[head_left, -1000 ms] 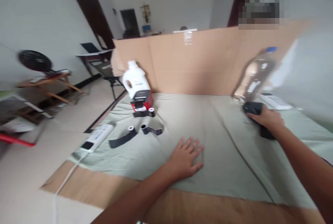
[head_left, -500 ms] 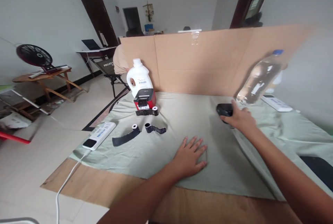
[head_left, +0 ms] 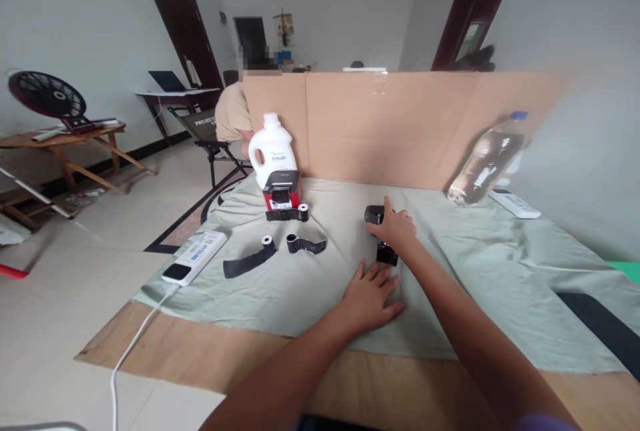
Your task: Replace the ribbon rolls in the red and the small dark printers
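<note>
My right hand [head_left: 400, 229] grips a small black boxy device [head_left: 374, 213] from its right side, thumb on the near side. A glossy black strip [head_left: 386, 254] hangs from it towards me; its exact kind I cannot make out. Flat on the green cloth [head_left: 345, 204], my left hand [head_left: 371, 301] rests with fingers spread, close in front of that strip. To the left lie black-coated paper rolls, partly unrolled: one roll [head_left: 250, 259] nearest me, a short one [head_left: 306, 244], and another [head_left: 287, 214] before a red and black printer [head_left: 283, 191].
A white jug [head_left: 273, 147] stands behind the printer, before a cardboard screen [head_left: 375, 131]. Two white power banks, left [head_left: 195, 259] and right [head_left: 517, 204], flank the cloth. A clear bottle [head_left: 485, 164] leans at the right. A dark flat object [head_left: 600, 327] lies near right. Beyond sits a person [head_left: 234, 111].
My right hand has carried the black device left, from beside the bottle to the middle of the cloth. The left hand stays flat in about the same place. The view has shifted slightly.
</note>
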Demonstrator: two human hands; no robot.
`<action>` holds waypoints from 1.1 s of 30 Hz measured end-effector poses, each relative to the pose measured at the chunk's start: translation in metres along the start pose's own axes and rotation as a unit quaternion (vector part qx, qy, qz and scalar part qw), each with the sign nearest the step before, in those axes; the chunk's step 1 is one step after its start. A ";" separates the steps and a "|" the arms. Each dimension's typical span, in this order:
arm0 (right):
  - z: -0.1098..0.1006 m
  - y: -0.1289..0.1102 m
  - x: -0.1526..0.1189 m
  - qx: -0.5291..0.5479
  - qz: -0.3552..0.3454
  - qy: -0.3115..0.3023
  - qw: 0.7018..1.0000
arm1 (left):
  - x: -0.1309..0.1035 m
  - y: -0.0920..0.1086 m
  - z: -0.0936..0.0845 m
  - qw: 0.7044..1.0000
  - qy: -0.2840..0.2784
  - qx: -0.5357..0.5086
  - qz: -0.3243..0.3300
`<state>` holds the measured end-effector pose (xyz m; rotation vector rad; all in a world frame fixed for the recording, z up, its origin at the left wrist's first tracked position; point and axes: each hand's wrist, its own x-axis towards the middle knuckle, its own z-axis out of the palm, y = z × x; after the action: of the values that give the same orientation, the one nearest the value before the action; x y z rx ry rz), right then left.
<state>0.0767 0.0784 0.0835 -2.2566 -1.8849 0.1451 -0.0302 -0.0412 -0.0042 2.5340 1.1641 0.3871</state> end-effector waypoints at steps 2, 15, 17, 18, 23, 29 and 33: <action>0.008 -0.002 0.001 -0.001 0.016 0.014 1.000 | 0.000 0.000 -0.001 1.000 0.028 0.000 0.012; 0.038 0.063 0.028 0.174 -0.038 -0.025 0.984 | -0.008 -0.002 -0.021 0.974 0.203 -0.090 -0.051; 0.049 0.077 0.037 0.235 -0.041 0.018 0.971 | -0.009 -0.004 -0.023 0.960 0.227 -0.141 -0.077; 0.055 0.082 0.039 0.257 -0.037 0.038 0.965 | -0.008 -0.005 -0.023 0.951 0.242 -0.173 -0.090; 0.071 0.081 0.034 0.261 -0.020 0.071 0.962 | 0.026 -0.024 -0.029 0.865 0.323 -0.353 -0.153; 0.068 0.077 0.032 0.254 -0.027 0.052 0.965 | 0.096 -0.084 -0.037 0.911 0.314 -0.218 -0.155; 0.069 0.079 0.034 0.253 -0.023 0.048 0.966 | 0.107 -0.105 -0.021 0.918 0.278 -0.256 -0.119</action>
<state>0.1446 0.1046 0.0007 -1.8386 -1.6197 0.4453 -0.0418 0.1088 -0.0153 1.8443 1.3164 1.2244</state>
